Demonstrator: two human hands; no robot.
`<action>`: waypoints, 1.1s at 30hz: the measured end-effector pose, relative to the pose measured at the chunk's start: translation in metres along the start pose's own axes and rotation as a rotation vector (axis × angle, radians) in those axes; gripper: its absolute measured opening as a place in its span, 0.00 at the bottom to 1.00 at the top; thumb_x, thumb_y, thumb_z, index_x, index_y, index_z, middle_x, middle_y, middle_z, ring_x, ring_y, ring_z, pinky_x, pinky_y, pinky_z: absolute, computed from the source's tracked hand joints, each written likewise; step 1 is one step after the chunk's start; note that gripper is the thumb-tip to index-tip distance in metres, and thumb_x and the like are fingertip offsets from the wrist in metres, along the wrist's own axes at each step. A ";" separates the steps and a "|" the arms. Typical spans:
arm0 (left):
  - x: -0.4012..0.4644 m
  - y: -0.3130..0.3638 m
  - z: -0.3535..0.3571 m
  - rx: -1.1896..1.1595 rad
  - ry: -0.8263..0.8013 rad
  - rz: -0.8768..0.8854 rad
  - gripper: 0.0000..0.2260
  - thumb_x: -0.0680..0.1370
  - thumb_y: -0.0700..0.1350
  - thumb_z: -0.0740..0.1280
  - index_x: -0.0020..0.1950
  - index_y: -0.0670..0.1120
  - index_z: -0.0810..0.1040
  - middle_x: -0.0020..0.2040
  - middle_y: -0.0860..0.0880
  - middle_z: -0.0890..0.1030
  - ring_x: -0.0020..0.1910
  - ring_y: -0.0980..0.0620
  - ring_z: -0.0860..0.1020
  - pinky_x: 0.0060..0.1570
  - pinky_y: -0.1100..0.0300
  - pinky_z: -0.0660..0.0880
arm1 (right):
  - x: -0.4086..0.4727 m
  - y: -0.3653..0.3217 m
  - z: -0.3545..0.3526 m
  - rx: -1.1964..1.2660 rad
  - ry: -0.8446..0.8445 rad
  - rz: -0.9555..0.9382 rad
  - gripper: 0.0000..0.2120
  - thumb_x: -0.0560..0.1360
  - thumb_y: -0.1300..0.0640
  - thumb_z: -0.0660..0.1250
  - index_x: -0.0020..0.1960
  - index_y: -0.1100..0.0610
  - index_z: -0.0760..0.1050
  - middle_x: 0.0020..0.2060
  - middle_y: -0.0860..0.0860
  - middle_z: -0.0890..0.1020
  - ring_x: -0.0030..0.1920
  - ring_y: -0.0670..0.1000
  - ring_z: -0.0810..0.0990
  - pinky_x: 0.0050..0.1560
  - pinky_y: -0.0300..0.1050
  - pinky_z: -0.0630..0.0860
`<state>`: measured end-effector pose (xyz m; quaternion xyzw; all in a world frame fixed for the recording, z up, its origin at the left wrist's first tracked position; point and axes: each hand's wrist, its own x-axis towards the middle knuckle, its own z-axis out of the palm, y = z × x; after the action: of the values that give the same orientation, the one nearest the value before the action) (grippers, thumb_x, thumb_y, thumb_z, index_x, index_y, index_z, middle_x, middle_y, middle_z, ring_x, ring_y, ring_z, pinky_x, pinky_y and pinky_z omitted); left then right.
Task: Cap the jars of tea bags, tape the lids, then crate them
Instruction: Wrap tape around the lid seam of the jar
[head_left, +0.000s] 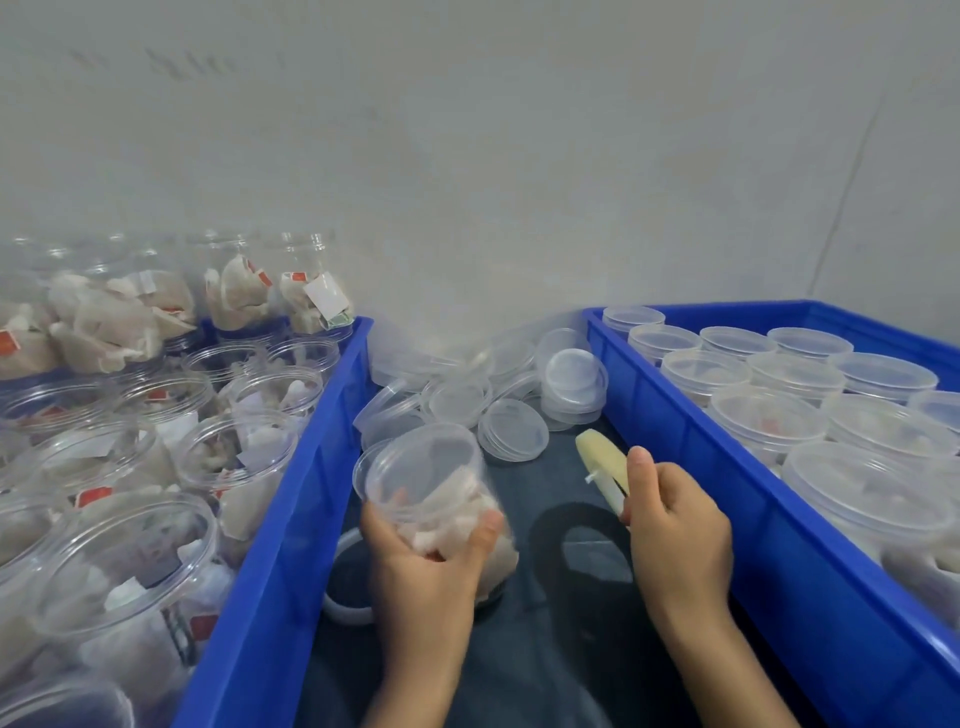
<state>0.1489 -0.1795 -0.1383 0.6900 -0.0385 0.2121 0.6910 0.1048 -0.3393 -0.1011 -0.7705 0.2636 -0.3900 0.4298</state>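
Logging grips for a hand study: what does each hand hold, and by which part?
The left hand grips a capped jar round its lower body. The right hand holds a pale tape roll by its near edge.

Left crate (291, 519) w/ open jars cut off at left & bottom edges. Right crate (701, 457) runs off right edge. Upper-left jars (228, 291) blurred; tag print unreadable.

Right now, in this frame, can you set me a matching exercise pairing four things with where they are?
Things:
1. clear plastic jar of tea bags with its lid on
2. pale yellow tape roll
3. pile of loose clear plastic lids
4. open uncapped clear jars

Places:
A. left blue plastic crate
B. left hand
C. between the crates
D. right hand

Pairs: 1-B, 2-D, 3-C, 4-A
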 end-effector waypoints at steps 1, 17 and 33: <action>-0.003 0.000 0.000 0.048 -0.059 0.023 0.42 0.54 0.62 0.77 0.64 0.59 0.64 0.53 0.70 0.75 0.54 0.66 0.75 0.51 0.74 0.70 | -0.002 -0.001 0.001 -0.011 0.004 -0.017 0.28 0.74 0.35 0.52 0.30 0.57 0.69 0.26 0.49 0.76 0.28 0.47 0.72 0.29 0.44 0.64; -0.032 0.049 0.000 0.150 -0.292 0.556 0.16 0.76 0.64 0.61 0.48 0.54 0.79 0.40 0.61 0.79 0.34 0.63 0.76 0.31 0.69 0.73 | -0.022 -0.015 0.000 -0.123 0.214 -0.596 0.25 0.78 0.52 0.52 0.30 0.60 0.77 0.19 0.50 0.72 0.19 0.52 0.70 0.19 0.46 0.69; -0.027 0.055 -0.003 -0.009 -0.172 0.356 0.08 0.71 0.55 0.66 0.41 0.53 0.81 0.34 0.55 0.81 0.32 0.57 0.79 0.34 0.69 0.74 | -0.022 -0.011 0.004 -0.157 0.317 -0.816 0.21 0.77 0.57 0.56 0.32 0.60 0.80 0.21 0.51 0.74 0.20 0.51 0.71 0.20 0.43 0.68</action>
<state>0.1041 -0.1853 -0.0961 0.6849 -0.2197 0.2710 0.6397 0.0967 -0.3154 -0.1010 -0.7725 0.0295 -0.6197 0.1352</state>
